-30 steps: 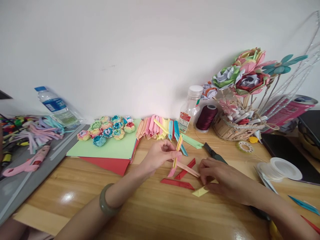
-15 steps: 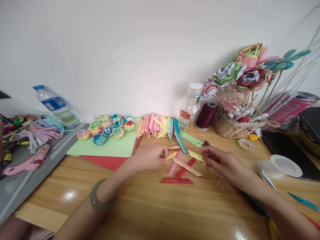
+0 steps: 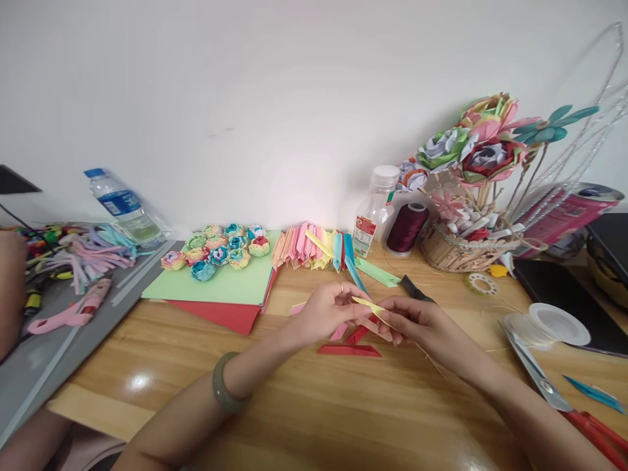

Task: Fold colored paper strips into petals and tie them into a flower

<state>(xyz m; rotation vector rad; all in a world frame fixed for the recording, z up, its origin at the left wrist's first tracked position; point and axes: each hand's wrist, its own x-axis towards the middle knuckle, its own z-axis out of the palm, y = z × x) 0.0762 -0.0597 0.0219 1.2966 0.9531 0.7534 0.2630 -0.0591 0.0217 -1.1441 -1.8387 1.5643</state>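
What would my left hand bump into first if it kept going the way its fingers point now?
Most likely your right hand. The left hand points rightward along the yellow paper strip both hands pinch, and the fingertips nearly meet there. Depth is hard to judge.

Two hands (image 3: 330, 311) (image 3: 417, 320), two bottles (image 3: 123, 208) (image 3: 373, 210), one thread spool (image 3: 405, 227).

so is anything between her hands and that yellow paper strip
Nothing visible. The left hand and right hand both pinch the yellow paper strip directly, just above the red folded pieces on the table.
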